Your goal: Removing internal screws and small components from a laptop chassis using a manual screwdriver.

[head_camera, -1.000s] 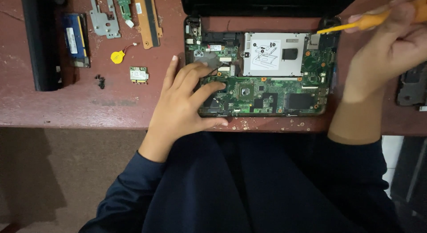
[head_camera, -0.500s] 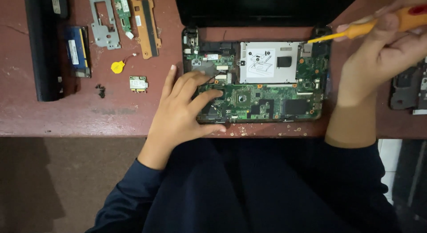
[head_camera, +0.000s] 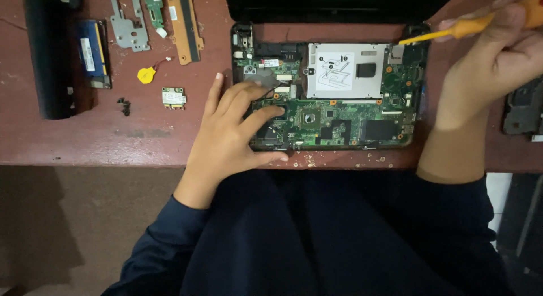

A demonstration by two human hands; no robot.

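An opened laptop base with a green circuit board (head_camera: pixel 339 118) lies on the reddish table (head_camera: pixel 102 140). A silver drive cover (head_camera: pixel 345 71) sits in its upper middle. My left hand (head_camera: pixel 235 129) rests flat on the board's left part, fingers spread, holding nothing. My right hand (head_camera: pixel 492 64) grips a yellow-orange screwdriver (head_camera: pixel 452 31), whose tip points at the board's top right corner.
Removed parts lie at the left: a black battery bar (head_camera: pixel 48 58), a blue memory module (head_camera: pixel 90 50), a metal bracket (head_camera: pixel 129 24), an orange strip (head_camera: pixel 185 24), a yellow coin cell (head_camera: pixel 146 75), a small card (head_camera: pixel 173 96), black screws (head_camera: pixel 124 105). A dark part (head_camera: pixel 523 109) lies at the right edge.
The view has drifted slightly; my left hand's fingers shifted a little on the board. The screwdriver stays at the top right corner.
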